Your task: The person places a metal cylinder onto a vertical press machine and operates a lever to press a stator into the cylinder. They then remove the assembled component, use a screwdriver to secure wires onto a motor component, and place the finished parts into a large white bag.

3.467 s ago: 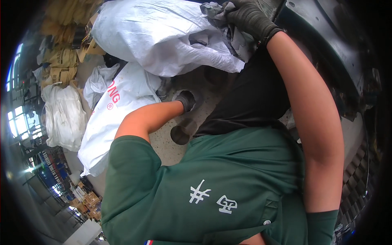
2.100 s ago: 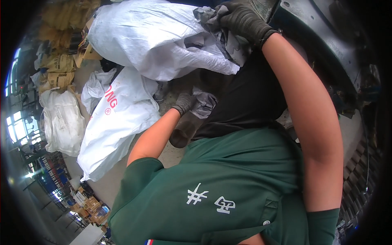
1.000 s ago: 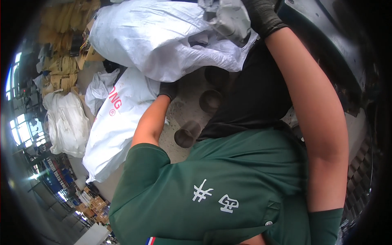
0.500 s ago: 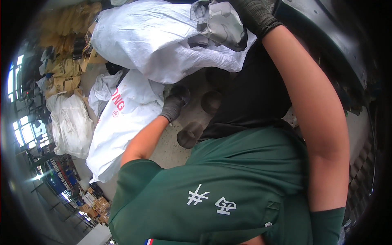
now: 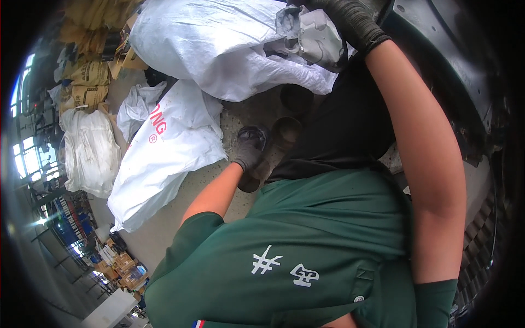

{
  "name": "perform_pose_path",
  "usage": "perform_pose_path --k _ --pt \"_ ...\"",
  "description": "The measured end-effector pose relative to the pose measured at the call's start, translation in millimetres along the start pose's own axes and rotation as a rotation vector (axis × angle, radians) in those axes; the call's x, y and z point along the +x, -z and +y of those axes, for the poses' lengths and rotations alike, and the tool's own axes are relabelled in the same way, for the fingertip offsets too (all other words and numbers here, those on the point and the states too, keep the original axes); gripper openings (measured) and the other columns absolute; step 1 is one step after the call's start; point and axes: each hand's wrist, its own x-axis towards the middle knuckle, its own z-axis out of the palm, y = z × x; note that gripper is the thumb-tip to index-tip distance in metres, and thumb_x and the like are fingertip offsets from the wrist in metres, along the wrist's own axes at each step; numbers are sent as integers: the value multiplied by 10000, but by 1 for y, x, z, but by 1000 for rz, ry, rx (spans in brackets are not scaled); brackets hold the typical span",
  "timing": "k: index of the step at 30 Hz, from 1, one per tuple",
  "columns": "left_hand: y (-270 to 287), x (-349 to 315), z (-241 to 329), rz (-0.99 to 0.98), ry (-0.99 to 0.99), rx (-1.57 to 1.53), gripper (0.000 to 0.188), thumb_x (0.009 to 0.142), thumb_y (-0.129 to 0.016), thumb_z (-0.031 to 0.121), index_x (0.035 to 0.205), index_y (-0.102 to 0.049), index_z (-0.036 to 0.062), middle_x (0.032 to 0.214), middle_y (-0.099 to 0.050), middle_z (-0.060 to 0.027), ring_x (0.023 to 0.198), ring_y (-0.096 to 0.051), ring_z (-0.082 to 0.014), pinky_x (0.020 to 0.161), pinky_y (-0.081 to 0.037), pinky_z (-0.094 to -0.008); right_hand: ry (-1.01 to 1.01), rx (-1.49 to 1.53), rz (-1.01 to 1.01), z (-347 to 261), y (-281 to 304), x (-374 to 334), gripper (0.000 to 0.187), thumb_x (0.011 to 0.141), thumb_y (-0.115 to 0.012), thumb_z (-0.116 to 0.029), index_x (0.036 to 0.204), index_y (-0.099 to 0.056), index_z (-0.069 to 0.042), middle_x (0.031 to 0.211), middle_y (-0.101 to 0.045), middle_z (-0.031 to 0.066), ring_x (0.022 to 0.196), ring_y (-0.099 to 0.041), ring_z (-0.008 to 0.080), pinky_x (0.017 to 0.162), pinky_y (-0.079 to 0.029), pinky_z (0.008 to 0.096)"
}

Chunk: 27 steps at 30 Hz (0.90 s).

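Note:
My left hand (image 5: 250, 154), in a dark grey glove, is closed on a dark, hollow, cup-shaped piece (image 5: 255, 133) just above the grey floor. Around it stand similar dark round cups: one beside it (image 5: 286, 132), one farther back (image 5: 297, 99), and one partly behind my wrist (image 5: 249, 183). At the top edge, my right hand (image 5: 345, 21), gloved too, lies against a crumpled grey-white piece (image 5: 319, 41) with a dark hollow end. The frame's edge cuts off its fingers, so its grip is unclear. Under that piece bulges a large white woven sack (image 5: 202, 49).
Another white sack with red print (image 5: 169, 145) lies left of my left hand. Beyond it are a full white sack (image 5: 89, 153) and brown paper sacks (image 5: 90, 85). A dark glossy panel (image 5: 443, 60) rises on the right. Cardboard boxes (image 5: 124, 268) sit lower left.
My left hand has moved right and nearer to me with the cup-shaped piece, now partly covering the nearest cup. My right hand and the grey-white piece have shifted slightly right in the picture.

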Motion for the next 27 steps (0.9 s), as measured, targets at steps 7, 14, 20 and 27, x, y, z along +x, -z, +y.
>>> perform_pose_path --k 7,14,20,27 --pt "4 22 -5 149 -162 72 511 735 -803 318 1171 -691 77 1220 -658 -241 1211 -583 -432 1025 -459 -470 16 101 -19 0 -2 -1 492 722 -739 86 1187 -636 -38 1016 -690 31 901 -659 157 768 -555 302" --pt "42 5 64 80 71 48 359 829 -705 356 1072 -720 92 1195 -669 -195 1134 -613 -395 957 -481 -478 25 31 -28 -2 1 -2 475 721 -745 87 1167 -645 -40 1010 -689 27 899 -655 150 764 -556 302" --pt "2 -12 27 449 -233 562 412 797 -732 353 1155 -763 153 1386 -571 -226 1274 -537 -408 1106 -411 -463 28 5 -35 -3 1 -1 460 720 -751 89 1150 -652 -41 1005 -688 24 897 -653 144 761 -558 302" --pt "-11 21 -22 131 -376 573 497 778 -731 308 1222 -719 85 1471 -499 -261 1351 -481 -399 1181 -320 -466 36 -12 -87 -4 -13 -1 444 718 -758 90 1130 -660 -43 1000 -687 20 894 -649 137 757 -559 302"
